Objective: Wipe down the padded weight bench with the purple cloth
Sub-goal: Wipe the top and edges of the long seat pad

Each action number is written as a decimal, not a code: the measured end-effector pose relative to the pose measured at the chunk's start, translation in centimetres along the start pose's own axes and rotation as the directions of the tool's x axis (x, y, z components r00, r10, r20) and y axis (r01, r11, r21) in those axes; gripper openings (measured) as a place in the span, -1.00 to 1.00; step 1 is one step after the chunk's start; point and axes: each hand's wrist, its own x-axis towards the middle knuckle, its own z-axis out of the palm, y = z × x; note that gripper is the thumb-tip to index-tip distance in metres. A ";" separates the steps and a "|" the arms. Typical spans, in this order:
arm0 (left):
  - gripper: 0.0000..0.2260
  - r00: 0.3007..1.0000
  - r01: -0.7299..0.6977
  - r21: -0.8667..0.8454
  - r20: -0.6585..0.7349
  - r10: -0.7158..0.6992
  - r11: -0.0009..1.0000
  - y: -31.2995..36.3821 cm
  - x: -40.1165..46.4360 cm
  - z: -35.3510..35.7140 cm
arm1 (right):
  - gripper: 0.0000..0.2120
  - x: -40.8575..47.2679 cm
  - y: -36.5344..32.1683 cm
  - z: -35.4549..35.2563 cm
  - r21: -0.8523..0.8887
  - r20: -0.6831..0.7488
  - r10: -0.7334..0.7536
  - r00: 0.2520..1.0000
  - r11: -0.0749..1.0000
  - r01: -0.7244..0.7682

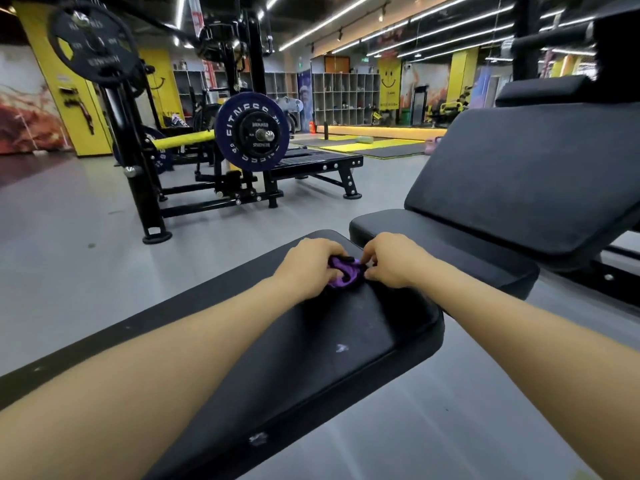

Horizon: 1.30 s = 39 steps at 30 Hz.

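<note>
Bunching purple cloth point(341, 277) on far end of flat weight bench pad point(346, 341), just short of the incline bench point(519, 174). Left hand point(308, 268) gripping cloth, fingers curled over it; right hand point(393, 259) pinching its edge. Looking like prep, not yet wiping. Next: flattening the wad, then pressing and sweeping along the worktop toward the white scuffs point(341, 348).

Both hands, left point(308, 266) and right point(394, 259), curled, arms outstretched.
</note>
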 end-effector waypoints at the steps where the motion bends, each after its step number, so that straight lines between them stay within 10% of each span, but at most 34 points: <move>1: -0.67 0.999 0.037 -0.018 -0.024 -0.037 0.999 -0.4 1.1 0.3 | -0.77 0.1 -0.1 0.1 0.001 -0.005 0.002 1.000 1.000 -0.002; 7: -0.65 0.976 0.197 -0.027 -0.087 -0.199 0.980 -1.0 4.5 0.8 | -0.73 0.1 0.2 0.8 -0.078 -0.027 -0.038 0.999 0.996 0.036; 16: -0.66 1.000 -0.017 -0.003 0.019 0.017 1.000 -1.9 2.2 -0.2 | -0.67 1.4 -0.6 0.1 -0.126 0.035 -0.056 0.998 0.990 0.059; 24: -0.66 0.973 0.209 -0.067 -0.081 -0.214 0.976 -4.3 9.1 1.2 | -0.63 1.3 -0.7 0.5 -0.177 0.039 -0.099 0.994 0.979 0.104; 32: -0.66 0.985 0.138 0.251 0.062 -0.158 0.958 -4.3 7.7 -0.8 | -0.62 1.2 -0.4 0.7 -0.199 0.020 -0.105 0.994 0.974 0.107; 39: -0.70 0.981 0.190 0.199 -0.012 -0.192 0.961 -3.7 9.6 0.4 | -0.63 1.6 -1.0 0.6 -0.237 0.021 -0.104 0.994 0.966 0.106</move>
